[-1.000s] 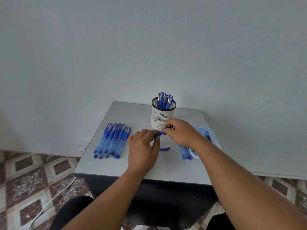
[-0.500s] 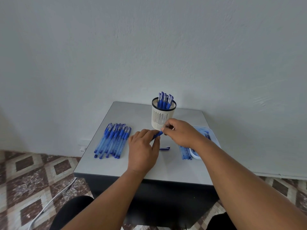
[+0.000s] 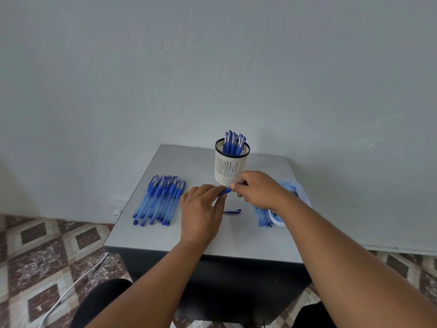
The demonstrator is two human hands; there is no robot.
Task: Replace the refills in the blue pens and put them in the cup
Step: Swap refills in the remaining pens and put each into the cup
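Blue pen (image 3: pixel 225 192) mostly hidden, pinched between left hand (image 3: pixel 201 214) and right hand (image 3: pixel 257 189).

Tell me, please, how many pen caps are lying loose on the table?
1: a blue pen cap lies on the grey table, just right of the left hand. Others may be hidden under the hands.

Both forearms reach toward twelve o'clock, the left hand (image 3: pixel 201 215) and right hand (image 3: pixel 257 189) meeting with fingers curled, pinching.
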